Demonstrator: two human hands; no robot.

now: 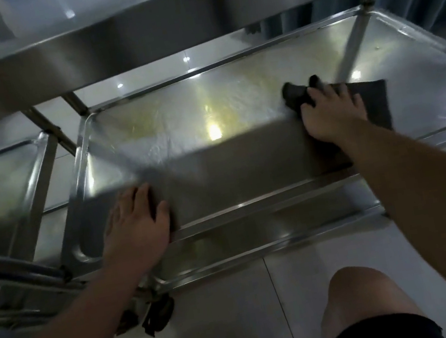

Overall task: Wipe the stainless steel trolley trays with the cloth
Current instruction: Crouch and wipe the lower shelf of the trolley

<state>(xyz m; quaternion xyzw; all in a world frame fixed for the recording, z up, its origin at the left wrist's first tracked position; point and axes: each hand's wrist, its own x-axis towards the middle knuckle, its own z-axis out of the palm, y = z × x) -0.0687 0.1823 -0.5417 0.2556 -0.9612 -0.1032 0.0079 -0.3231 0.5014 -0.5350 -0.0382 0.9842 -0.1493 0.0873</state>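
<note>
On the left of the middle tray, near its front rim, our left hand lay flat, its fingers nearly straight and a little spread, pressing the steel and holding nothing. We judged that this brace carried a risk: the trolley seemed to stand on castors over a tiled floor, so a hard lean could have rolled it away from us, or the palm could have slid on the damp-looking sheen. Across the tray's centre lay streaks and a yellowish glare; we thought such marks might dry into smears if the strokes missed them. Further right, our right hand pressed the dark cloth onto the tray floor, fingers spread and bent slightly over its bunched left end, the rest of the cloth lying flat beside and beneath the palm. Just behind it stood an upright post, and the upper tray hung overhead; a long sweep could have knocked our knuckles against either, or left the corners unwiped.
</note>
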